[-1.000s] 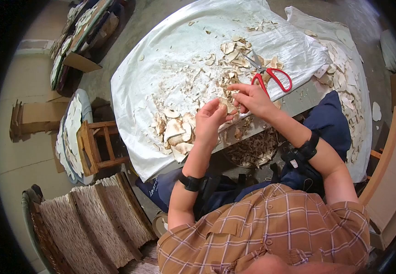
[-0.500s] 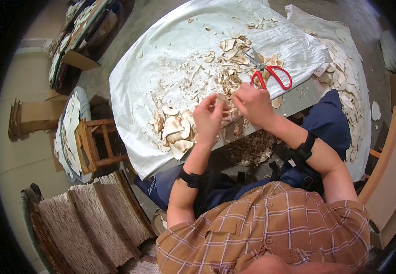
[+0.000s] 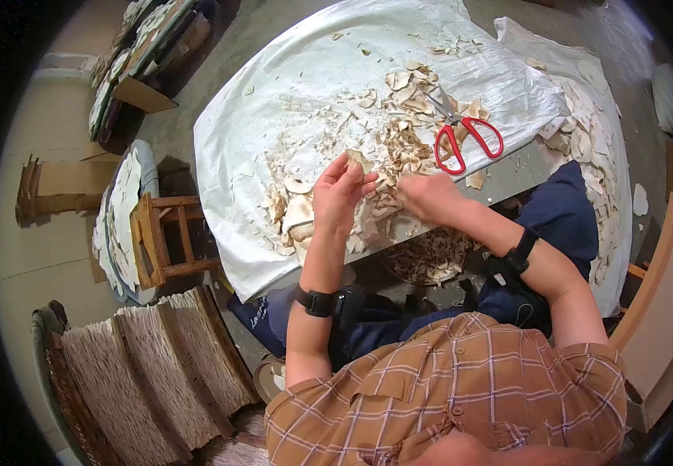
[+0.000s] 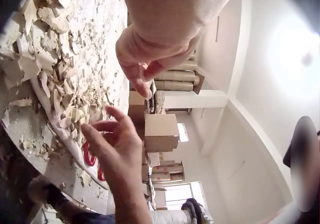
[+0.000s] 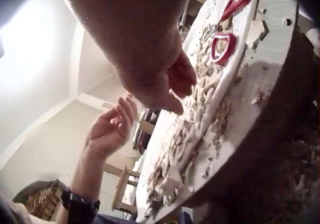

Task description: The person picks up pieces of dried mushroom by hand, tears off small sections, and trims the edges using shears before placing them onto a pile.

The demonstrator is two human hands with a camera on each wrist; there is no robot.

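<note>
My left hand pinches a thin, pale dried slice with brownish patches between thumb and fingers, raised over the table. To its right, my right hand hovers above the scraps near the table's front edge. In the left wrist view, the right hand's thumb and fingers are bent and apart, with nothing showing between them. Below both hands, brown and cream dried bits lie scattered on a white cloth. Larger pale slices are heaped on the left. Red-handled scissors lie to the right.
Under the table edge stands a container full of scraps. More slices lie on a sheet to the right. At the left are a wooden stool, a round tray of slices and stacked packed slices.
The hands have separated: the left has moved left and up with the slice, while the right has come down toward the table edge. The scissors stay put.
</note>
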